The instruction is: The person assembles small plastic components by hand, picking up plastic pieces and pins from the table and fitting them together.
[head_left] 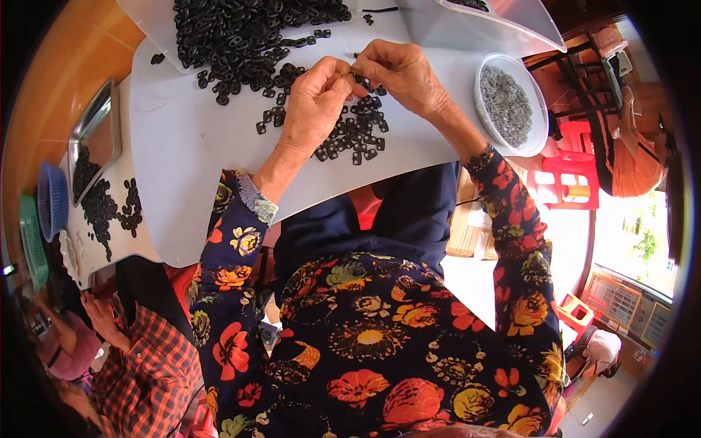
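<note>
Left hand (319, 98) and right hand (398, 75) raised, fingertips pinched together

"What lies toward the table's (175, 160) far edge?"
"A heap of two-hole pieces (234, 36), left of centre."
"And the near edge?"
"Scattered pieces (358, 131), around its middle; a bowl (539, 120) of small parts (505, 106) by the right edge."

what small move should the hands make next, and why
Probably hold the left hand steady and ease the right hand's fingertips inward: both hands' fingers are curled and pinched close together above loose black pieces, which suggests fine fitting. Anything between them is too small to make out, so go gently.
</note>
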A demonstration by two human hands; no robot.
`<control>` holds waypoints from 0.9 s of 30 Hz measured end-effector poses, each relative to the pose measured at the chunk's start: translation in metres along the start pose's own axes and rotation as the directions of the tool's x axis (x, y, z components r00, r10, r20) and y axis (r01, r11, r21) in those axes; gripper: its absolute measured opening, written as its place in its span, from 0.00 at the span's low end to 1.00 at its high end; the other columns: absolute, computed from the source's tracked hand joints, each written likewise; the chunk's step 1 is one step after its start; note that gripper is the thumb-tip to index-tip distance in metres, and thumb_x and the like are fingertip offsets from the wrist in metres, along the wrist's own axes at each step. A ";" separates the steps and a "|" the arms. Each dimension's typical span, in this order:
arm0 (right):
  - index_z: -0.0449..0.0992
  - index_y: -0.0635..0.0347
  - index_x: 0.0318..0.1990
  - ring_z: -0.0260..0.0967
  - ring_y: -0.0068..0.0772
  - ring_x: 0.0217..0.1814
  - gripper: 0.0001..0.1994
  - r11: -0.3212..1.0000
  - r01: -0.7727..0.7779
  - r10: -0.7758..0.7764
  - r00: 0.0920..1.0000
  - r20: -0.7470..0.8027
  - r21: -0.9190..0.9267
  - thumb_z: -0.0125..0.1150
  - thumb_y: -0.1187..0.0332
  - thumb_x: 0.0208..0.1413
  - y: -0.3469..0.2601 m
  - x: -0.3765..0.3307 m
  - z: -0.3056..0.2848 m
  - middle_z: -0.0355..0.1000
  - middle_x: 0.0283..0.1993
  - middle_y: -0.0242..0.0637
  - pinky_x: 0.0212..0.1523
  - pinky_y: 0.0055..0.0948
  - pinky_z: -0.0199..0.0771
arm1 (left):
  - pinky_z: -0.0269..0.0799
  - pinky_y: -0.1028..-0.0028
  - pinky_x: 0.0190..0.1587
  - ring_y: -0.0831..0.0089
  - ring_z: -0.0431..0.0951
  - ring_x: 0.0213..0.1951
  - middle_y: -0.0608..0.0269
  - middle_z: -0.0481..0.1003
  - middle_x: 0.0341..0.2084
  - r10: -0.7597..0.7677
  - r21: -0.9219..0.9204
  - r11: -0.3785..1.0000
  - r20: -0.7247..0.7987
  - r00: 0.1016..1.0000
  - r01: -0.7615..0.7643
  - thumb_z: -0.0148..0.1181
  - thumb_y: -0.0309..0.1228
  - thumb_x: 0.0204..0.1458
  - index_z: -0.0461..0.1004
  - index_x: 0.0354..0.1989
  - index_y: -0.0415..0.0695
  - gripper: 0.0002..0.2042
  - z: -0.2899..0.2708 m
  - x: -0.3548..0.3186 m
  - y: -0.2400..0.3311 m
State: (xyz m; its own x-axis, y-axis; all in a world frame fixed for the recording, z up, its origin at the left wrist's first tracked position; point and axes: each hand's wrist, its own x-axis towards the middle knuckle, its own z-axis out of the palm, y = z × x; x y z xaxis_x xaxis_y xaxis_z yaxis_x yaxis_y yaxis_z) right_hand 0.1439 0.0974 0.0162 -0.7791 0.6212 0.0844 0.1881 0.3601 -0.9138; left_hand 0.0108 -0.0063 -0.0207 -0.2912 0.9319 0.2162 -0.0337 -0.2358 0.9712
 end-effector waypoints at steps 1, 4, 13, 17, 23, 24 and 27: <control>0.75 0.67 0.31 0.61 0.14 0.23 0.09 1.000 0.018 -0.019 0.999 -0.043 -0.012 0.58 0.68 0.56 -0.003 -0.002 0.003 0.67 0.21 0.26 0.24 0.19 0.64 | 0.69 0.81 0.32 0.83 0.71 0.25 0.63 0.77 0.23 -0.004 0.001 1.000 0.001 1.000 0.004 0.49 0.23 0.53 0.69 0.32 0.37 0.03 -0.001 -0.001 0.000; 0.75 0.67 0.31 0.61 0.14 0.23 0.10 0.999 0.044 -0.041 0.990 -0.135 0.026 0.58 0.67 0.57 0.003 -0.008 0.013 0.67 0.21 0.26 0.25 0.19 0.65 | 0.71 0.79 0.38 0.78 0.76 0.34 0.65 0.74 0.30 0.009 0.027 1.000 0.053 0.999 -0.011 0.49 0.27 0.58 0.70 0.36 0.36 0.06 -0.002 -0.002 0.000; 0.76 0.67 0.33 0.64 0.15 0.24 0.09 0.981 0.041 -0.018 0.993 -0.119 0.187 0.58 0.68 0.56 0.001 -0.005 0.006 0.71 0.23 0.28 0.29 0.19 0.69 | 0.74 0.79 0.34 0.79 0.77 0.29 0.62 0.75 0.24 0.003 -0.013 1.000 0.005 1.000 -0.002 0.48 0.22 0.53 0.68 0.32 0.35 0.03 0.000 0.000 0.002; 0.77 0.67 0.34 0.65 0.14 0.25 0.09 0.993 0.032 -0.021 0.995 -0.095 0.117 0.58 0.69 0.56 0.007 -0.005 0.007 0.72 0.24 0.29 0.28 0.19 0.68 | 0.74 0.79 0.33 0.79 0.77 0.30 0.62 0.75 0.25 0.003 0.062 0.998 -0.016 1.000 -0.002 0.48 0.22 0.53 0.68 0.33 0.35 0.04 0.003 0.000 0.002; 0.76 0.68 0.33 0.65 0.14 0.26 0.09 0.974 0.009 0.044 0.971 -0.234 0.224 0.60 0.68 0.56 0.001 -0.011 0.020 0.73 0.24 0.30 0.28 0.19 0.67 | 0.71 0.80 0.37 0.78 0.76 0.33 0.64 0.74 0.29 -0.003 -0.004 1.000 -0.043 0.999 0.003 0.48 0.24 0.57 0.70 0.37 0.36 0.06 0.001 -0.001 0.002; 0.76 0.68 0.33 0.65 0.14 0.26 0.09 0.974 0.013 0.041 0.972 -0.231 0.227 0.60 0.68 0.56 -0.003 -0.012 0.020 0.73 0.24 0.30 0.28 0.19 0.67 | 0.70 0.80 0.36 0.79 0.76 0.32 0.64 0.74 0.29 0.009 -0.017 1.000 -0.060 0.998 -0.010 0.49 0.25 0.57 0.70 0.37 0.36 0.06 -0.001 -0.001 0.001; 0.76 0.68 0.33 0.66 0.15 0.28 0.09 0.984 0.002 0.034 0.980 -0.197 0.179 0.61 0.68 0.55 -0.006 -0.012 0.018 0.74 0.25 0.30 0.31 0.19 0.69 | 0.69 0.79 0.36 0.79 0.74 0.31 0.64 0.75 0.29 -0.001 -0.033 0.999 -0.072 0.997 -0.001 0.50 0.26 0.58 0.71 0.37 0.36 0.06 -0.006 -0.002 -0.001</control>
State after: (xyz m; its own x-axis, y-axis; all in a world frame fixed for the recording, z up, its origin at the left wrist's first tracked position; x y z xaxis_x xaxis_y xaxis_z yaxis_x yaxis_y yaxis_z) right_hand 0.1415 0.0758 0.0135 -0.6389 0.7583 0.1297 0.0768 0.2307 -0.9700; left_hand 0.0055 -0.0093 -0.0224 -0.3593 0.9099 0.2072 -0.0652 -0.2459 0.9671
